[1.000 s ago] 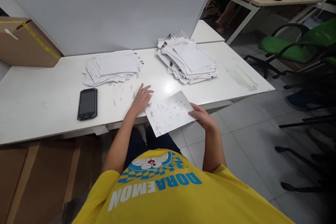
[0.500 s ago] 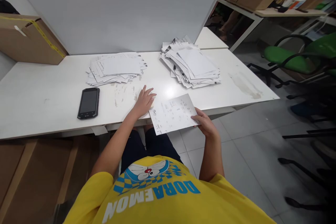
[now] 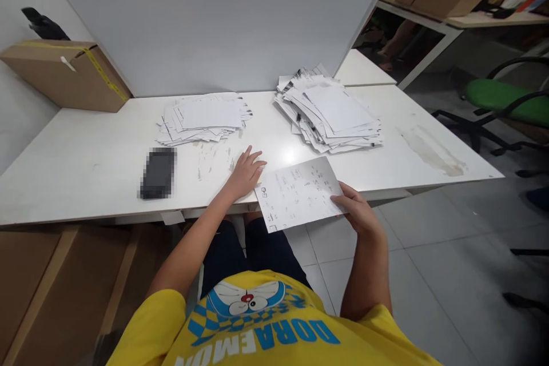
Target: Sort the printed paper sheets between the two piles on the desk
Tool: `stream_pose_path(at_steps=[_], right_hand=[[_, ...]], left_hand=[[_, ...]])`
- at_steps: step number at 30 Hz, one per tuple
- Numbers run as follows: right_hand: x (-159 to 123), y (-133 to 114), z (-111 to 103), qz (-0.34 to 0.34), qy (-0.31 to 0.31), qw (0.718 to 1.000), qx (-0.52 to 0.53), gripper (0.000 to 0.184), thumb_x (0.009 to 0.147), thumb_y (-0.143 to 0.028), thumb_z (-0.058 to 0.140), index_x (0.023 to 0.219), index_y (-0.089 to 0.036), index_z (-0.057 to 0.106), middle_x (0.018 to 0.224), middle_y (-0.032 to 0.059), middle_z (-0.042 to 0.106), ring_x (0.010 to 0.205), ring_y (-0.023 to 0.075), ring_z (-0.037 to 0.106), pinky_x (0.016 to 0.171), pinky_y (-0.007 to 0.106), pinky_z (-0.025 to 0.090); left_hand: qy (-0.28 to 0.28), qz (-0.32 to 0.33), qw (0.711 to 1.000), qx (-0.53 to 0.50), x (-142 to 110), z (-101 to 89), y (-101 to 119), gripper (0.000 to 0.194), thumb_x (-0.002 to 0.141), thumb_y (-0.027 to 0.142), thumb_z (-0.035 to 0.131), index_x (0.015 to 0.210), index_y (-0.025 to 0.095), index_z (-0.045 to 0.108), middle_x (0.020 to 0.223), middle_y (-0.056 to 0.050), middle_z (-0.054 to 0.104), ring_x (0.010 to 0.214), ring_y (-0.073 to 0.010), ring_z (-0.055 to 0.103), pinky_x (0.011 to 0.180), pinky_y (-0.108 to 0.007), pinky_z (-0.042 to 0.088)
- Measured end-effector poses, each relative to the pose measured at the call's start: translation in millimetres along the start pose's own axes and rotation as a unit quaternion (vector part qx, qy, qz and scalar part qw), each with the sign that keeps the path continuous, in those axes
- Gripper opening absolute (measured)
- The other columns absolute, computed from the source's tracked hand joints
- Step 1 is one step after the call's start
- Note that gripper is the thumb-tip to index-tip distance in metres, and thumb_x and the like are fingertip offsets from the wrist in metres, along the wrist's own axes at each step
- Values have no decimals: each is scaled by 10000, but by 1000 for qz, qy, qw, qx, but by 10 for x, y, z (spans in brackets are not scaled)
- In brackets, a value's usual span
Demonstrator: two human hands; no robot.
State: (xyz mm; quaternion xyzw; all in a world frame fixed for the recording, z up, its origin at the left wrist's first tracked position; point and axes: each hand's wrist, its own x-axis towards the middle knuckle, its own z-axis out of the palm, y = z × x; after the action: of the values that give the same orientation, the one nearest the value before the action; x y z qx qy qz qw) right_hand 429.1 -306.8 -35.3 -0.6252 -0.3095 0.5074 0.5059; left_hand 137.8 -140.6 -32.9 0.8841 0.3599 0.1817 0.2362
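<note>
My right hand point(image 3: 355, 209) grips the right edge of a sheet of paper point(image 3: 298, 197), thumb on top. Faint marks and small printed shapes show on the sheet, which lies partly over the table's front edge. My left hand point(image 3: 246, 174) rests on the table with fingers spread, close beside the sheet's left corner. Beyond the left hand is a low, loose stack of papers point(image 3: 210, 115). A taller, untidy stack of papers point(image 3: 337, 111) sits farther right, behind the held sheet.
A pixelated dark phone point(image 3: 158, 174) lies on the white table point(image 3: 98, 166) at left. Behind it a cardboard box point(image 3: 90, 80) leans by the grey partition point(image 3: 214, 23). A green chair point(image 3: 501, 100) stands on the tiled floor at right. Open cardboard boxes point(image 3: 86, 274) are below the table.
The camera view has shifted, so the table things appear farther right. My right hand still holds the sheet, and my left hand stays spread beside it.
</note>
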Motion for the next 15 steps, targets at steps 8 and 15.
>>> stream_pose_path(at_steps=[8, 15], right_hand=[[480, -68, -29, -183, 222, 950, 120, 452, 587, -288, 682, 1035, -223, 681, 877, 3, 659, 706, 147, 559, 490, 205, 417], [1282, -244, 194, -247, 331, 909, 62, 714, 726, -273, 473, 1438, -248, 435, 1367, 88, 574, 1222, 216, 575, 952, 399, 554]], left_hand=[[26, -15, 999, -40, 47, 28, -113, 461, 1071, 416, 312, 1397, 234, 584, 1625, -60, 447, 1627, -283, 89, 1324, -517, 198], [36, -62, 995, -70, 28, 14, -122, 473, 1058, 404, 364, 1469, 229, 521, 1679, -61, 361, 1622, -258, 133, 1325, -488, 209]])
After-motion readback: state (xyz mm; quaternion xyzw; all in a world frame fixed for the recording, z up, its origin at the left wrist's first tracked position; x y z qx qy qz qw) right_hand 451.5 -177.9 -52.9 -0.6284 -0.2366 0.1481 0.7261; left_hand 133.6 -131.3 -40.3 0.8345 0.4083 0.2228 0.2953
